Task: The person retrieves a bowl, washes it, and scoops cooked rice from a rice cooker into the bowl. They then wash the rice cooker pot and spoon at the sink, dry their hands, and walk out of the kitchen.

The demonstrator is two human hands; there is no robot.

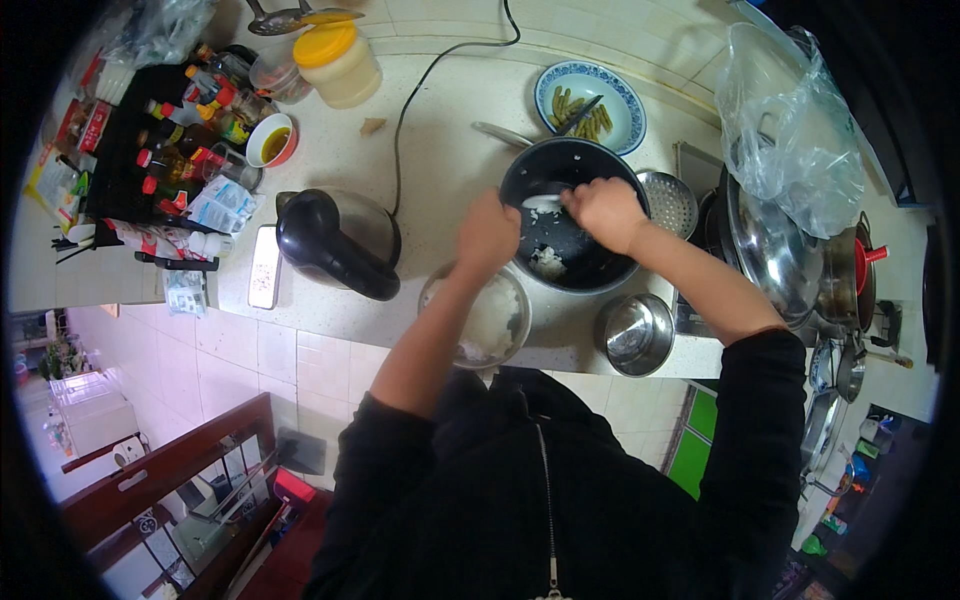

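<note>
My left hand [489, 231] grips the left rim of a dark, deep pot [574, 259]. Over the pot's inside, my right hand [606, 216] holds a white rice paddle or spoon [541, 201], partly hidden by my fingers. Grains cling around its tip. A small clump of cooked rice [547, 262] lies on the pot's bottom towards me, with loose grains scattered near it. Below my left forearm stands a metal bowl [525, 330] of white rice [491, 319], partly covered by the arm. A small steel bowl [637, 334] sits to the right, close to the counter's front edge.
Behind the pot is a blue-rimmed plate [551, 79] of green beans. An electric kettle [337, 240], its cord [401, 127], a phone [263, 266] and a sauce bowl [271, 141] stand left. A perforated ladle [667, 202] and a wok lid [776, 247] lie right.
</note>
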